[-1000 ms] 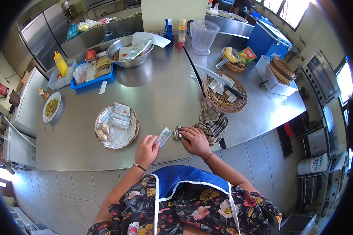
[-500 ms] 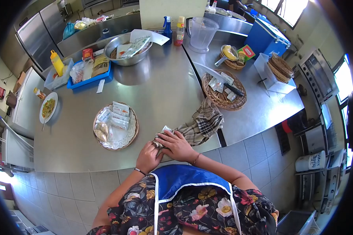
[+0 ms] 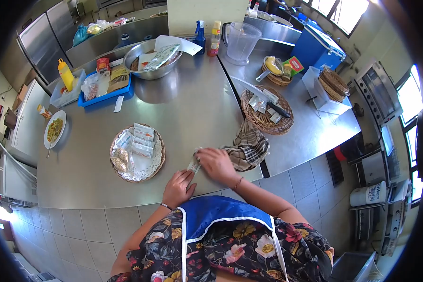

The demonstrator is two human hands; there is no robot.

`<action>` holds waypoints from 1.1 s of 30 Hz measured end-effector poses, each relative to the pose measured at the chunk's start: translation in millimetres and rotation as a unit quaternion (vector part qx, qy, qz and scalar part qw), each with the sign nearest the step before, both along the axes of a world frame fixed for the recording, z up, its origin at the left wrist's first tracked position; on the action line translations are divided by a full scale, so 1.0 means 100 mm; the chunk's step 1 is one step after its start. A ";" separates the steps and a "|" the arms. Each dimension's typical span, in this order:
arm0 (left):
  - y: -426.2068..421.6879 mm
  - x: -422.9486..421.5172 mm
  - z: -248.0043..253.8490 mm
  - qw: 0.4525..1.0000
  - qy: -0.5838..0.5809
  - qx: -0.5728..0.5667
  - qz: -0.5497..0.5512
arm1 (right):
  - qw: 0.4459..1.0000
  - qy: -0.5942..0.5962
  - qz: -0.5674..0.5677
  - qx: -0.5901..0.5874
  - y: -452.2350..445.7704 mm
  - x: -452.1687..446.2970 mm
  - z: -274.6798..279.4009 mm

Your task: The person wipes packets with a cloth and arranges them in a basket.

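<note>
Near the front edge of the steel table, my left hand (image 3: 177, 187) pinches the lower end of a small flat packet (image 3: 193, 164). Its fingers are closed, and print on the packet is too small to read. My right hand (image 3: 216, 164) lies across the packet's upper end, fingers together and bent over a bunched part of a brown checked cloth (image 3: 249, 148). The rest of the cloth trails to the right of that hand; what lies under the palm is hidden. Left of my hands, a round basket (image 3: 162, 162) with a white doily holds several similar packets (image 3: 143, 141).
A wicker basket (image 3: 286, 123) holds packets, with a knife (image 3: 279, 110) across it. Behind stand a steel bowl (image 3: 148, 75), blue tray (image 3: 87, 102), spray bottle (image 3: 200, 37) and plastic jug (image 3: 242, 42). A plate of food (image 3: 55, 131) sits at left. A gap (image 3: 264, 168) divides the tables.
My right hand has moved slightly up and right, away from my left hand, and the cloth has bunched to the right. More of the packet now shows between my hands.
</note>
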State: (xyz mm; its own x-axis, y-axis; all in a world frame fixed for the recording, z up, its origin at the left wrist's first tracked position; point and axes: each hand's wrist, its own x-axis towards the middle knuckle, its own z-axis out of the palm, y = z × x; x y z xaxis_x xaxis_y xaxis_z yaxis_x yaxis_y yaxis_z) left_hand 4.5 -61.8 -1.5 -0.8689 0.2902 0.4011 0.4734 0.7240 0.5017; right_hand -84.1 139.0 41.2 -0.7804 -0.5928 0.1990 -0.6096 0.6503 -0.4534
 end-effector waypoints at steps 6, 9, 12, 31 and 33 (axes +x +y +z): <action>-0.01 -0.01 -0.06 1.000 0.005 -0.008 0.005 | 0.993 0.109 0.007 0.040 0.04 -0.08 -0.17; -0.01 0.00 -0.04 1.000 -0.005 -0.007 0.011 | 0.995 0.084 -0.055 -0.008 0.17 -0.32 -0.15; 0.00 0.01 0.00 1.000 -0.008 -0.004 0.017 | 0.998 0.029 -0.048 0.013 0.34 -0.27 -0.02; 0.39 -0.27 0.26 0.984 -0.004 -0.041 0.176 | 0.489 -0.145 0.560 -0.653 1.69 0.56 2.81; 0.52 -0.41 0.29 0.974 -0.024 -0.086 0.207 | 0.490 -0.171 0.567 -0.640 1.79 0.50 2.91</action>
